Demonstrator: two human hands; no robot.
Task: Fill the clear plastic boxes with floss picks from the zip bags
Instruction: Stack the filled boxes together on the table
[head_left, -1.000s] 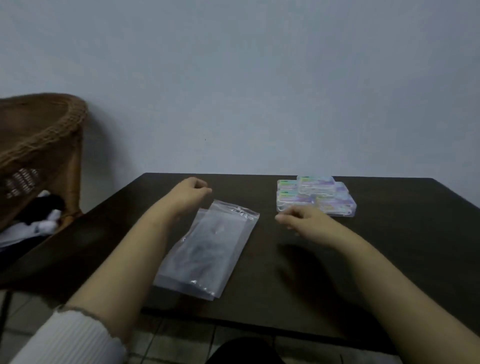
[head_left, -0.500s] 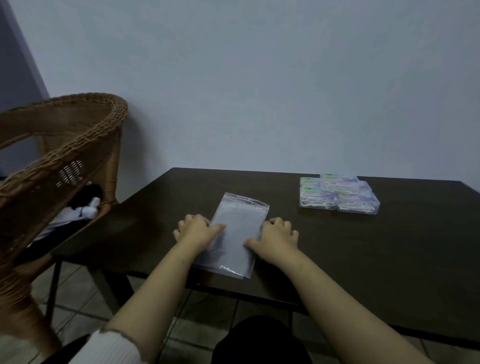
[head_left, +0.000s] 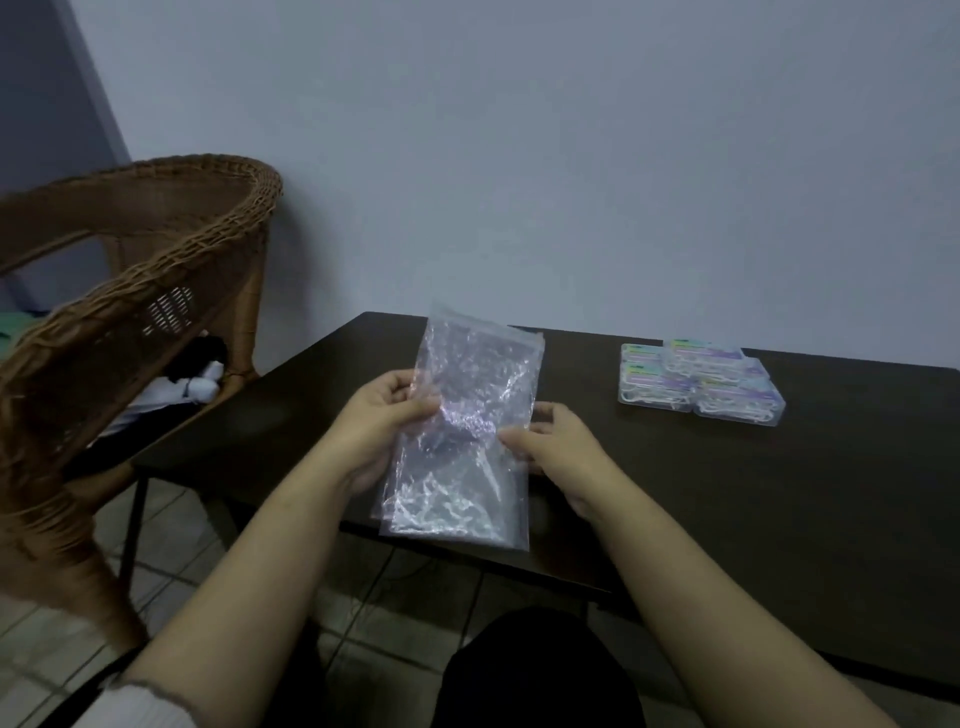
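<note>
A stack of clear crinkled zip bags (head_left: 462, 431) is lifted upright above the near edge of the dark table (head_left: 779, 493). My left hand (head_left: 379, 421) grips the stack's left edge, thumb in front. My right hand (head_left: 556, 441) pinches the right edge at mid height. What the bags hold cannot be made out through the plastic. Several clear plastic boxes (head_left: 701, 382) with coloured labels and white floss picks inside sit in a cluster at the table's far right, well away from both hands.
A brown wicker chair (head_left: 130, 291) stands at the left, close to the table's corner, with dark and white cloth (head_left: 192, 379) on its seat. A plain wall is behind the table. Tiled floor (head_left: 171, 545) shows below the near edge.
Both hands came together onto the zip bags lying flat on the table, then picked them up and raised them upright. The camera view has swung left and down.
</note>
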